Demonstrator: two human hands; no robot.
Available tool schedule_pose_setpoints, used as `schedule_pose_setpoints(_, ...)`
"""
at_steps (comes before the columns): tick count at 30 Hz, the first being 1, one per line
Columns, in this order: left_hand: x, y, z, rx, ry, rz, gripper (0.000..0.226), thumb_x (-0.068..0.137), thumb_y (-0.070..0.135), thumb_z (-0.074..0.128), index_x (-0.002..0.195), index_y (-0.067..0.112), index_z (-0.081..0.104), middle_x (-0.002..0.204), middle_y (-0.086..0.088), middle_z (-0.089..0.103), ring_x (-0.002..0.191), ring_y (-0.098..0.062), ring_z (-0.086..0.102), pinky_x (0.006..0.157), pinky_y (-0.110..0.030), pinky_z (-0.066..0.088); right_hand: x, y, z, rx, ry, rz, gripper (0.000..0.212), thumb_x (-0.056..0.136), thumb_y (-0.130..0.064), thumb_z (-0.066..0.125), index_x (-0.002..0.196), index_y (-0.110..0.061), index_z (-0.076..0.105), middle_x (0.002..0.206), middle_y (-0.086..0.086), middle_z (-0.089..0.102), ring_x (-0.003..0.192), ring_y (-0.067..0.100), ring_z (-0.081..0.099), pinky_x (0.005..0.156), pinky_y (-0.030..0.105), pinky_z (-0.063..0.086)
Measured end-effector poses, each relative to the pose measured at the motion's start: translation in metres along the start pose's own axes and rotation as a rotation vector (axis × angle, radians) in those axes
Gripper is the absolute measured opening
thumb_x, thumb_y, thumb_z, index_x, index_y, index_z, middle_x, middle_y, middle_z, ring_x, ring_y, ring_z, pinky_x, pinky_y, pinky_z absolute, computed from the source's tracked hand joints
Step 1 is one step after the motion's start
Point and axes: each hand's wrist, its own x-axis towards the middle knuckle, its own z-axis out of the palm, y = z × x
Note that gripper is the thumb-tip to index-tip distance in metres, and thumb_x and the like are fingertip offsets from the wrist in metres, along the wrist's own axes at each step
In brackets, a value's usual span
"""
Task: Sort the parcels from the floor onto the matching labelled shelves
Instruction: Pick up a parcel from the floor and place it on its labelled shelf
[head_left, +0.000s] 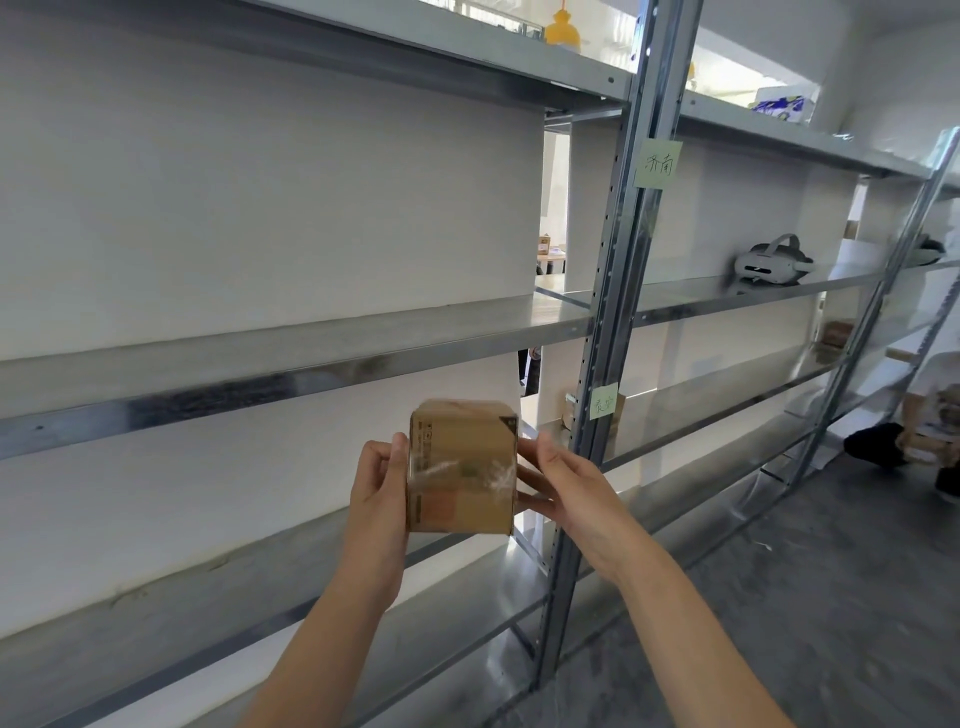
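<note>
Two bare forearms reach forward from the bottom of the view. The left hand (376, 483) presses its palm and fingers against the left side of a small cardboard parcel (462, 467), and the right hand (558, 480) presses its fingers against the right side. The parcel is held up in the air between them, in front of the gap between two grey metal shelves (291, 358), touching neither.

The likely risk is a slip: the parcel is pinched from the sides only, with nothing beneath it, so a loosened hand would probably drop it to the floor. A second risk is a wrong shelf, because the print on the parcel is blurred and hard to read.

The parcel is a brown, roughly cube-shaped box, upright, with shiny clear tape across its front, a dark strip of print down the left edge, and a faint orange patch low on the front.

Beyond it, a metal post carries two pale green notes: a lower note (604, 401) just right of the parcel, and an upper note (657, 164) higher up. Both bear handwriting. Farther right, a white headset (769, 265) sits on a shelf, and a crouching person (930, 415) is at the far edge.
</note>
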Motion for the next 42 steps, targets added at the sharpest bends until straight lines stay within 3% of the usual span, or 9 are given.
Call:
schedule_pose_setpoints(6,-0.001,-0.006,0.004,0.041,-0.059,0.115,0.006,0.104,0.033,0.049,0.102,0.031,0.055,0.14,0.012,0.058,0.131,-0.016,0.056,0.106,-0.055,0.05,0.0,-0.004,0.01,0.045,0.123,-0.08,0.046,0.087,-0.048,0.052,0.114,-0.012,0.065,0.105,0.0,0.075,0.107,0.021,0.069,0.09,0.033,0.058)
schedule_pose_setpoints(9,-0.001,-0.009,0.003,0.055,-0.062,0.139,0.018,0.105,0.033,0.048,0.116,0.046,0.055,0.142,0.013,0.056,0.133,-0.018,0.055,0.106,-0.055,0.05,-0.003,-0.006,0.013,0.076,0.134,-0.087,0.059,0.078,-0.055,0.052,0.113,-0.008,0.06,0.109,-0.001,0.074,0.105,0.017,0.069,0.094,0.034,0.056)
schedule_pose_setpoints(14,-0.004,-0.008,0.003,0.015,-0.059,0.182,0.017,0.107,0.021,0.046,0.115,0.031,0.056,0.142,0.015,0.058,0.13,-0.016,0.057,0.101,-0.051,0.055,-0.006,-0.007,0.017,0.186,0.094,-0.122,0.029,0.088,-0.043,0.057,0.087,-0.014,0.053,0.126,-0.004,0.069,0.112,0.019,0.067,0.098,0.037,0.053)
schedule_pose_setpoints(16,-0.006,-0.006,0.003,-0.004,-0.082,0.2,0.016,0.107,0.022,0.044,0.112,0.027,0.058,0.144,0.019,0.057,0.131,-0.014,0.057,0.094,-0.048,0.059,-0.007,-0.005,0.015,0.244,0.082,-0.106,0.019,0.098,-0.03,0.054,0.092,-0.012,0.052,0.125,-0.002,0.069,0.108,0.019,0.067,0.086,0.032,0.055)
schedule_pose_setpoints(20,-0.011,-0.006,0.005,0.026,-0.107,0.257,0.018,0.106,0.02,0.042,0.117,0.014,0.055,0.147,0.016,0.054,0.123,-0.006,0.061,0.068,-0.02,0.061,-0.008,0.002,0.014,0.289,0.092,-0.101,0.012,0.102,-0.02,0.048,0.111,-0.016,0.056,0.115,0.001,0.067,0.101,0.018,0.064,0.076,0.03,0.054)
schedule_pose_setpoints(27,-0.013,-0.007,0.008,-0.038,-0.137,0.273,0.026,0.098,0.026,0.053,0.119,0.018,0.065,0.151,0.022,0.046,0.125,0.008,0.054,0.069,-0.019,0.06,-0.004,0.006,0.011,0.402,0.065,-0.122,0.029,0.098,-0.028,0.056,0.127,-0.023,0.055,0.119,0.0,0.068,0.109,0.02,0.064,0.078,0.033,0.056)
schedule_pose_setpoints(32,-0.007,-0.01,0.006,0.02,-0.146,0.371,0.036,0.103,-0.001,0.046,0.111,0.016,0.076,0.154,0.02,0.044,0.137,0.007,0.045,0.08,-0.016,0.057,0.001,0.018,0.007,0.51,0.055,-0.11,0.024,0.104,-0.023,0.045,0.124,-0.027,0.057,0.105,-0.005,0.073,0.103,0.018,0.064,0.088,0.043,0.055)
schedule_pose_setpoints(36,-0.008,-0.007,0.006,-0.045,-0.173,0.355,0.036,0.094,-0.009,0.05,0.123,0.0,0.069,0.156,0.014,0.042,0.133,0.012,0.046,0.087,-0.013,0.055,0.005,0.022,0.006,0.533,0.046,-0.097,0.027,0.105,-0.024,0.041,0.128,-0.026,0.055,0.111,-0.002,0.071,0.107,0.021,0.063,0.09,0.046,0.054)
schedule_pose_setpoints(42,-0.005,-0.005,-0.001,0.08,-0.116,0.306,0.068,0.101,-0.007,0.047,0.139,0.05,0.046,0.162,0.02,0.032,0.143,0.009,0.036,0.108,-0.025,0.049,0.009,0.028,0.001,0.552,0.012,-0.099,0.032,0.105,-0.026,0.04,0.135,-0.025,0.052,0.118,0.001,0.068,0.105,0.019,0.064,0.075,0.035,0.057)
